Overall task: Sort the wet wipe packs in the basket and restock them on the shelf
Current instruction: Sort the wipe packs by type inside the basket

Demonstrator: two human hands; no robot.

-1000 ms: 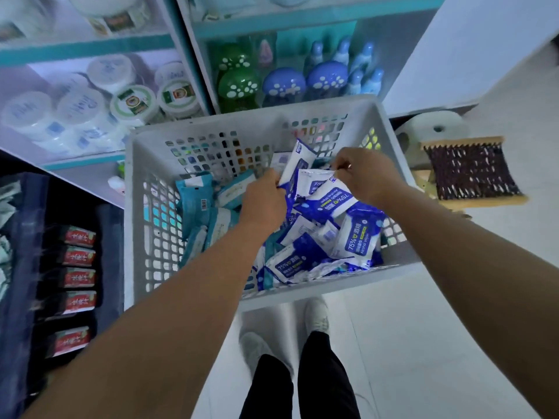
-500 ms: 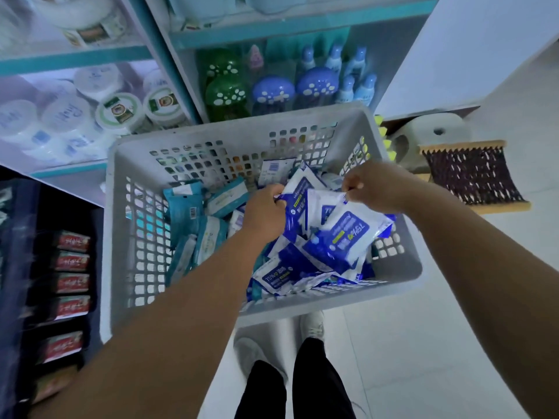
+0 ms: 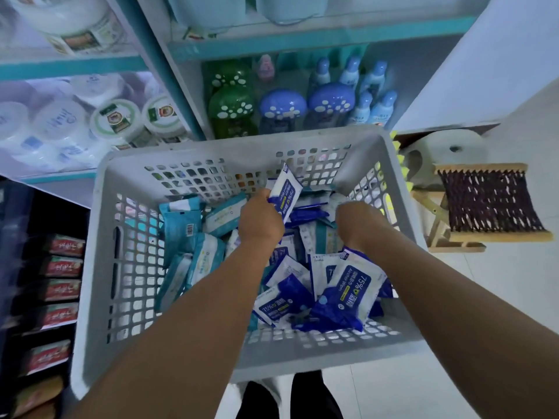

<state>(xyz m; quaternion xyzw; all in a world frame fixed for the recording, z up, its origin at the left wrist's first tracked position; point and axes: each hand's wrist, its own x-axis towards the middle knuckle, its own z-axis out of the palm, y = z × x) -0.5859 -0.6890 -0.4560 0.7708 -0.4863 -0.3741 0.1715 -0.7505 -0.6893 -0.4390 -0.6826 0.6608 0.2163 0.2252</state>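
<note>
A grey perforated basket [image 3: 211,149] sits in front of me, below the shelves. Teal wet wipe packs [image 3: 181,228] lie in its left half. Blue-and-white 75% alcohol wipe packs [image 3: 348,291] are piled in its right half. My left hand [image 3: 260,222] grips one blue-and-white pack [image 3: 286,192] and holds it upright above the pile, near the far wall. My right hand [image 3: 360,225] reaches down among the packs at the back right. Its fingertips are hidden, so I cannot tell whether it holds one.
Behind the basket a teal-edged shelf carries green bottles [image 3: 230,116], blue bottles [image 3: 282,110] and white tubs [image 3: 115,119]. Red packs [image 3: 63,267] fill a dark lower shelf at left. A wooden stool with a woven seat [image 3: 487,201] stands at right.
My right hand let go of the blue-and-white pack it was pinching and moved back into the pile. My left hand raised one pack toward the far wall. The view moved closer.
</note>
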